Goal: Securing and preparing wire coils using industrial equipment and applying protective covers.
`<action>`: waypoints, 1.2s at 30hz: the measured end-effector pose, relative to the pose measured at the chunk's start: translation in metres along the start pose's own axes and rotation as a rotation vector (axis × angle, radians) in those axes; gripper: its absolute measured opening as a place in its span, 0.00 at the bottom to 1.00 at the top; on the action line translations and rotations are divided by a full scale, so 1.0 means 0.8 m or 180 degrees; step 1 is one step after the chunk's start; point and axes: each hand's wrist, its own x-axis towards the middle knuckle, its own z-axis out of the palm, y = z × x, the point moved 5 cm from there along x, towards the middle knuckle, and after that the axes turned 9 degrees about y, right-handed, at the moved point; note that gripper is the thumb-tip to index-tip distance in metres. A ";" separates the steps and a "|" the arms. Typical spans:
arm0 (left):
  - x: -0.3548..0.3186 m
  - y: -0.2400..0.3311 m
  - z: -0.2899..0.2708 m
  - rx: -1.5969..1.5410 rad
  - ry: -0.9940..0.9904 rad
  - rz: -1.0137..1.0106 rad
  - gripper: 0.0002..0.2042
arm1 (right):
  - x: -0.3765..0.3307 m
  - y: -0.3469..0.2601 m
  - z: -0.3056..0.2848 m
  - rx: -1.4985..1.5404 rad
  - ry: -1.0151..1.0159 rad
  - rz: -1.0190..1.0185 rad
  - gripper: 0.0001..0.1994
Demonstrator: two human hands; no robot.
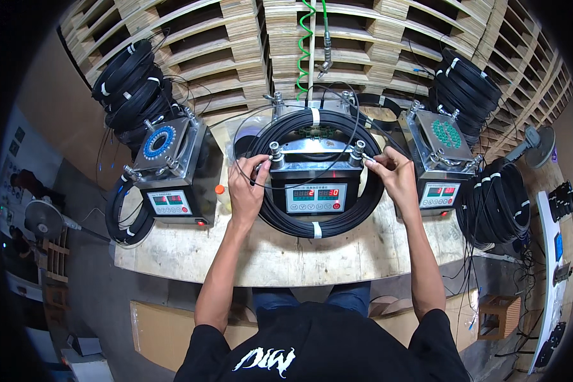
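The left hand (247,188) is closed in a pinch on a thin black cable end (258,170), held just beside the left metal post (275,153) of the middle test machine (315,181). The right hand (393,173) is likewise pinched shut on the other cable end (367,159), its small pale connector tip being pressed close to the right metal post (358,151). Around the machine's body a large coil of black cable (318,224) is draped, bound with white tape bands at top and bottom; its lower arc lies on the tabletop (286,254), and the thin loose strand is seen looping from hand to hand across the machine's front.

Little room is left at the sides: a second machine with a blue ringed socket plate (172,172) is set close on the left, with an orange-capped bottle (219,191) squeezed into the gap, and a third machine with a green socket plate (442,159) stands just beside the right wrist. Open space is offered only toward the person, where the pale, scuffed plywood runs bare to its curved front edge.

All three machines are boxy, with brushed metal tops and dark fronts carrying red-lit displays. Behind them, rough wooden pallets (248,44) are stacked, and a green spiral hose (304,44) with a metal nozzle is hung above the middle unit. Glossy black bundled coils (130,86) are heaped at the far left, and more (500,200) at the right edge.
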 end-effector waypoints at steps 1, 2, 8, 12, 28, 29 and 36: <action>-0.003 -0.003 -0.001 -0.0009 -0.0053 -0.0010 0.07 | -0.003 0.002 0.001 0.0144 0.0031 0.0070 0.12; -0.005 -0.006 0.000 -0.0001 -0.0066 -0.0019 0.07 | -0.007 0.000 0.001 0.0069 0.0053 -0.0011 0.11; -0.027 -0.011 0.000 0.0544 0.0235 0.0351 0.17 | -0.064 -0.011 0.006 -0.0344 0.0576 -0.0622 0.09; -0.031 -0.013 0.003 0.0668 0.0529 0.0490 0.16 | -0.153 0.001 0.050 -0.1196 0.0096 -0.1415 0.12; -0.037 -0.024 0.014 -0.0304 0.0279 0.0126 0.17 | -0.179 0.002 0.105 -0.2908 -0.0491 -0.1770 0.29; -0.037 -0.024 0.015 -0.0313 0.0279 0.0129 0.17 | -0.178 0.004 0.107 -0.2915 -0.0485 -0.1767 0.29; -0.036 -0.024 0.014 -0.0295 0.0331 0.0154 0.16 | -0.178 0.006 0.113 -0.2927 -0.0427 -0.1806 0.24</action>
